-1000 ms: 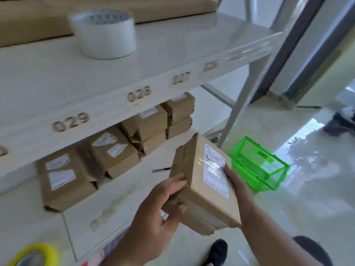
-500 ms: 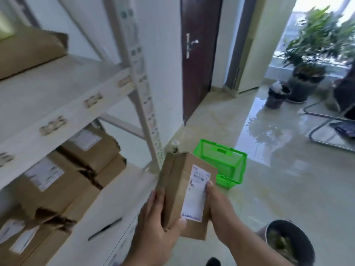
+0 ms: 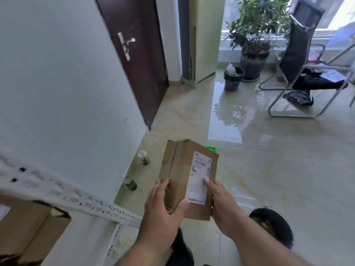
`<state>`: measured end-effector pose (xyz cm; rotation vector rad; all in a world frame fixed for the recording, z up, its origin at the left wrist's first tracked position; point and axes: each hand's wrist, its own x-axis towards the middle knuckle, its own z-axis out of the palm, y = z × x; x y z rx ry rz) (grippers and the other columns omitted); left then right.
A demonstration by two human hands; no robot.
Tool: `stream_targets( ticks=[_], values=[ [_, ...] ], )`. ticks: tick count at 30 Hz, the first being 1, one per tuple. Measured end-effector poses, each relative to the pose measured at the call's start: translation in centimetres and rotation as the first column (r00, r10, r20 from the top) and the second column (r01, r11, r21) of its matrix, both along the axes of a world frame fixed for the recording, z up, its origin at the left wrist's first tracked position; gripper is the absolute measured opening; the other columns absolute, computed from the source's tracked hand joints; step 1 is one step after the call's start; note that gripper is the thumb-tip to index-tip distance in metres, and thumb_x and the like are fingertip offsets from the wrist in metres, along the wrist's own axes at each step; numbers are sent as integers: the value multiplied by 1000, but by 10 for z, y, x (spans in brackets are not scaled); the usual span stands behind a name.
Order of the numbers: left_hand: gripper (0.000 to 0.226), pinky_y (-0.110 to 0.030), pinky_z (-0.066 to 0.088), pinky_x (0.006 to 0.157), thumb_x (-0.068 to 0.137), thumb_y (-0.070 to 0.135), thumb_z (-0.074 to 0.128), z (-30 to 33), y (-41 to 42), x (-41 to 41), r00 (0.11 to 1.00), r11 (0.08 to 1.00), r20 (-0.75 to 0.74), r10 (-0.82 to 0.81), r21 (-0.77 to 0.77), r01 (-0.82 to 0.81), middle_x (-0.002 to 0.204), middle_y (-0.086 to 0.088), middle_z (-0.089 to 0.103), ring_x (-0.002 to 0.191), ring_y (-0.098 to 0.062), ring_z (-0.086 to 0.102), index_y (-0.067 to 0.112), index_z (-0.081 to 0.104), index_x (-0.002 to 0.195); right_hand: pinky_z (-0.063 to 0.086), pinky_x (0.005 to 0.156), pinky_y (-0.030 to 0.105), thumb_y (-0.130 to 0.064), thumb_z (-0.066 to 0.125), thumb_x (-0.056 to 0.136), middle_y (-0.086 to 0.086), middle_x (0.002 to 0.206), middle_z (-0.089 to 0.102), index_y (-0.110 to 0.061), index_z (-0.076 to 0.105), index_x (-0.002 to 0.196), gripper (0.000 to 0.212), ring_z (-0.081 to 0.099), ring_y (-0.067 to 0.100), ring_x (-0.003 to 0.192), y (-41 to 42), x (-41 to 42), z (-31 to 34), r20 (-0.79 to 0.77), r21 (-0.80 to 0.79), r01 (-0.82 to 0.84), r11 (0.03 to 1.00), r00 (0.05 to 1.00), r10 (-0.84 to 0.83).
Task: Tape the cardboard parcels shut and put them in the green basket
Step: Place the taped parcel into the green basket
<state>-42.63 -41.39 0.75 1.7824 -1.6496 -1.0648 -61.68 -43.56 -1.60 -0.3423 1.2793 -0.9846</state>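
Observation:
A brown cardboard parcel with a white shipping label stands upright in both my hands, above the floor. My left hand grips its lower left edge, thumb across the front near the label's bottom corner. My right hand holds the right side, a fingertip on the label. Only a small green corner of the basket shows behind the parcel's top right; the parcel hides the rest.
The white shelf post and a cardboard box sit at lower left. Two small cans stand by the wall. A dark bin is at lower right. Door, bin, plant pot and chair lie further back.
My view has swung right, away from the shelves toward the room. The parcel has stayed in both hands and now covers nearly all of the green basket.

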Motion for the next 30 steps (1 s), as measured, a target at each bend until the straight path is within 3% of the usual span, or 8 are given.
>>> stream_targets(
  ticks=[2, 5, 10, 13, 17, 22, 27, 30],
  values=[
    [53, -33, 45, 113, 91, 57, 68, -11, -37, -11, 990, 994, -139, 11, 111, 4, 145, 20, 52, 131, 4, 50, 57, 39, 135, 54, 103, 55, -27, 60, 105, 3, 120, 77, -23, 64, 132, 28, 73, 29, 112, -23, -10, -14, -43, -30, -31, 999, 999, 29],
    [35, -31, 49, 107, 98, 35, 66, -37, -98, -26, 987, 973, -159, -1, 228, 37, 130, 17, 62, 118, 0, 60, 51, 50, 126, 60, 78, 43, -23, 65, 102, -2, 114, 79, -24, 66, 129, 27, 75, 27, 106, -60, -22, -40, -207, 16, -59, 998, 976, 61],
    [44, -34, 54, 101, 78, 52, 63, -108, -206, -43, 990, 924, -126, -69, 365, 110, 123, 9, 69, 109, -4, 66, 41, 70, 120, 60, 68, 34, -9, 66, 101, 0, 109, 79, -16, 69, 119, 19, 77, 20, 92, -134, -38, -85, -374, 66, 46, 997, 927, -18],
    [37, -25, 53, 96, 89, 35, 69, -137, -264, -58, 986, 884, -148, -80, 446, 139, 122, 9, 69, 107, -7, 66, 30, 64, 125, 58, 59, 29, -8, 67, 100, 0, 109, 78, -15, 70, 120, 21, 75, 19, 91, -188, -49, -113, -434, 137, 66, 988, 901, 0],
    [43, -22, 46, 83, 96, 23, 67, -179, -329, -62, 996, 850, -90, 6, 526, 42, 115, 11, 63, 101, -8, 64, 29, 42, 131, 60, 70, 34, -11, 66, 99, -3, 110, 77, -20, 70, 115, 19, 74, 18, 95, -259, -49, -160, -477, 216, 14, 976, 874, 93],
    [44, -26, 50, 88, 96, 22, 68, -282, -408, -43, 999, 823, 37, 6, 567, -26, 117, 6, 66, 103, -13, 67, 22, 46, 134, 55, 100, 40, -17, 70, 95, -7, 119, 73, -25, 66, 123, 29, 70, 13, 106, -347, -30, -264, -492, 280, -80, 957, 844, 214],
    [58, -40, 46, 111, 88, 43, 64, -447, -466, -10, 984, 788, 178, 21, 603, -125, 137, -3, 55, 124, -21, 57, 22, 56, 141, 46, 85, 26, -15, 71, 94, -12, 108, 67, -29, 59, 112, 26, 64, 12, 100, -417, -2, -424, -473, 333, -191, 924, 813, 339],
    [49, -39, 53, 103, 80, 38, 63, -540, -490, 1, 985, 750, 166, 41, 647, -140, 129, -1, 61, 114, -19, 64, 29, 61, 129, 47, 84, 25, -13, 69, 92, -8, 110, 70, -27, 61, 113, 26, 66, 14, 98, -443, 14, -526, -463, 361, -226, 905, 799, 384]
  ],
)
